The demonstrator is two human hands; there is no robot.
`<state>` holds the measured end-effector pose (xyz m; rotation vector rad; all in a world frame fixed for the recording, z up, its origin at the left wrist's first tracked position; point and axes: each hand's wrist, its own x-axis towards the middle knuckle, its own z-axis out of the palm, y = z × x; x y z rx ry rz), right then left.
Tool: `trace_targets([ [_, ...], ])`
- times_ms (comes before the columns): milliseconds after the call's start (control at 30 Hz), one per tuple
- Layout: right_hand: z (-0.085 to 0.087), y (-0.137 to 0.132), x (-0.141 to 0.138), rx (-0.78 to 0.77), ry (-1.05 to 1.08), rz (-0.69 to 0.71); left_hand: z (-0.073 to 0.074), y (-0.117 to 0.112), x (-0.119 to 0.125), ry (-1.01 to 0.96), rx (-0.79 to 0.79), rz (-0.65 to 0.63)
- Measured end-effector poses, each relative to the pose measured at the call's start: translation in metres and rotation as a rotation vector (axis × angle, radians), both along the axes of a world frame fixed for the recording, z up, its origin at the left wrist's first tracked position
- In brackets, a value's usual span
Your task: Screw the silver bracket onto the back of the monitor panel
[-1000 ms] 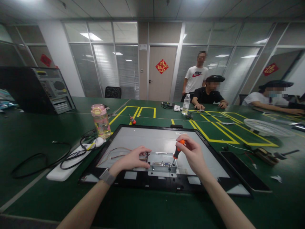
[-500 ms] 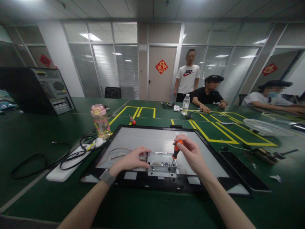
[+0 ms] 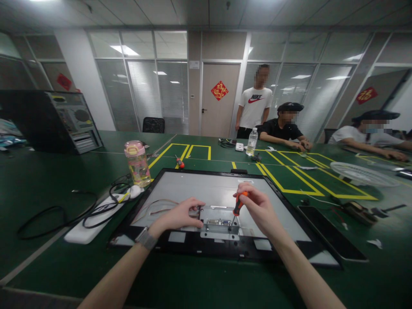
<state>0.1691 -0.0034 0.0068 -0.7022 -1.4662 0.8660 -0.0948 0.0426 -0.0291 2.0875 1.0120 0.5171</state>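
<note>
A flat display panel (image 3: pixel 193 184) with a black frame lies back side up on the green table, a metal bracket (image 3: pixel 219 235) with connector ports near its close edge. My left hand (image 3: pixel 182 216) has thumb and fingers closed about the bracket's left end, near thin wires. In my right hand (image 3: pixel 257 206) is an orange-and-black screwdriver (image 3: pixel 238 206), pinched at the handle. Its shaft points down, and the tip meets the right part of the bracket by the ports. Whether a screw sits under the tip is too small to tell.
Left of the panel are a white power strip (image 3: pixel 93 223) with black cables and a pink-lidded bottle (image 3: pixel 137 165). A second screwdriver (image 3: pixel 180 163) lies behind it. At right is a black slab-like device (image 3: pixel 331 231). Farther back stand a water bottle (image 3: pixel 252 142) and a computer case (image 3: pixel 41 122).
My hands and the screwdriver keep nearly the same place on the bracket. The view has shifted slightly. Across the table, the seated person in black has drawn one hand toward the other.
</note>
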Motion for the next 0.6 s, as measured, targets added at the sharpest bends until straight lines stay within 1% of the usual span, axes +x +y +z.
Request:
trace_targets([
  [200,0.0007,-0.0033,-0.0016,-0.100,-0.004,0.045,0.0000,0.0000,0.0002,0.006,0.006,-0.004],
  [433,0.0013,-0.0034,-0.0025,-0.013,-0.028,-0.018,-0.0041,0.0010,-0.0008,0.002,0.008,0.005],
  [533,0.0022,-0.0034,-0.0007,-0.012,-0.081,-0.016,-0.0055,0.0019,-0.0010,-0.004,0.009,0.007],
  [600,0.0024,-0.0030,-0.0003,0.001,-0.124,-0.051,-0.0051,0.0020,-0.0007,-0.006,0.007,0.009],
])
